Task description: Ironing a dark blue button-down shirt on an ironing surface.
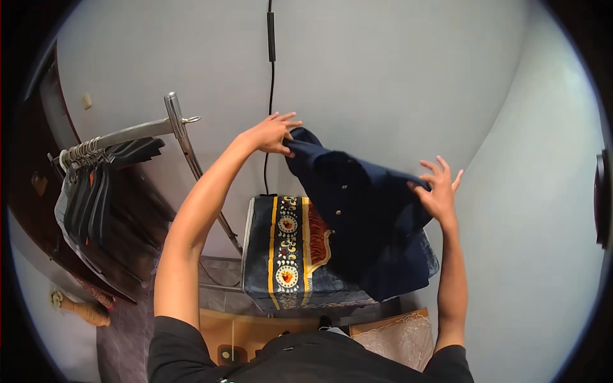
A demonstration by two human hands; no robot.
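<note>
A dark navy shirt [367, 210] with a few small light buttons hangs spread between my hands. My left hand [273, 134] pinches its upper left edge between thumb and finger, the other fingers stretched out. At the upper right edge, my right hand [439, 191] grips the cloth in a pinch, with its other fingers raised. The lower part of the shirt hangs in front of a table covered with a patterned cloth [258, 249] in dark blue, yellow and red. Whether the shirt's hem touches the cloth I cannot tell.
To the left stands a metal clothes rack [137, 133] with several black hangers [96, 204] and dark garments. A black cable [272, 83] runs down the grey wall behind the table. Low at the right lies a box-like thing with a lacy pale cover [402, 338].
</note>
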